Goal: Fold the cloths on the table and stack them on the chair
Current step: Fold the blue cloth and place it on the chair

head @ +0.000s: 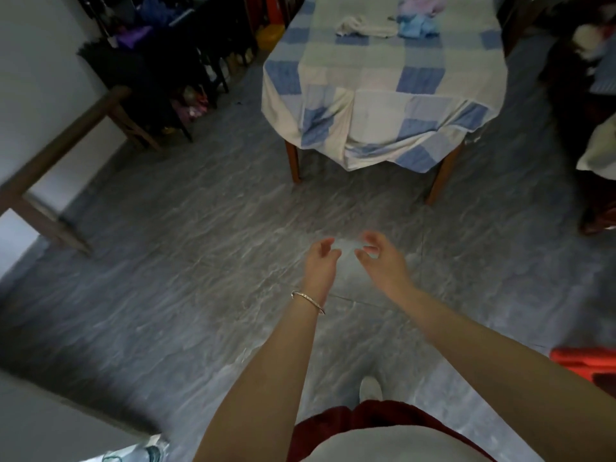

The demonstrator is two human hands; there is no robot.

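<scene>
Ahead, grey floor, then draped table

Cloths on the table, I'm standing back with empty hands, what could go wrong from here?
1. The white cloth, blue cloth and pink cloth lie crumpled close together at the table's far end, so lifting one may drag another along.
2. The checked tablecloth hangs loose over the near edge. Tugging a cloth or brushing past could shift it.
</scene>
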